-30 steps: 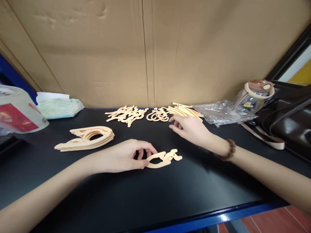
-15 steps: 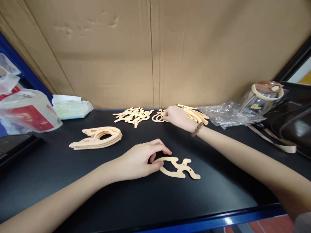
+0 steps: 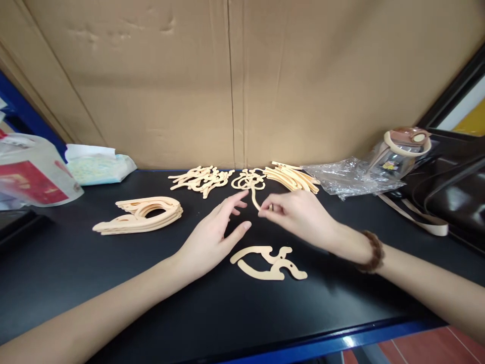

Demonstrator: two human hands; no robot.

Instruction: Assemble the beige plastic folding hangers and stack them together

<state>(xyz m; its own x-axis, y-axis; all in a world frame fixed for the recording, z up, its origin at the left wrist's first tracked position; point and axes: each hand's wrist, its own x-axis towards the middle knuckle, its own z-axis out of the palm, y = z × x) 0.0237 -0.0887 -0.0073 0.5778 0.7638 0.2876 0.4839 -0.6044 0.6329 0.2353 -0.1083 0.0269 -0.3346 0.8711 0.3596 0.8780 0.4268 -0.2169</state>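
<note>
The right hand [image 3: 301, 216] pinches a curved beige plastic-looking strip [image 3: 255, 198]; the left hand [image 3: 208, 233], having released similar flat hooked pieces [image 3: 261, 274], is empty and available.

Fairly bright, diffuse light leaves a white glare on the blue table edge [image 3: 347, 342] and soft shadows on the black tabletop [image 3: 212, 318], with wide-angle stretching toward the sides.

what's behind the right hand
Behind the right hand lies a pile of pale strips, with cardboard standing beyond. The hand hides part of the table, so anything on that part cannot be seen.
</note>
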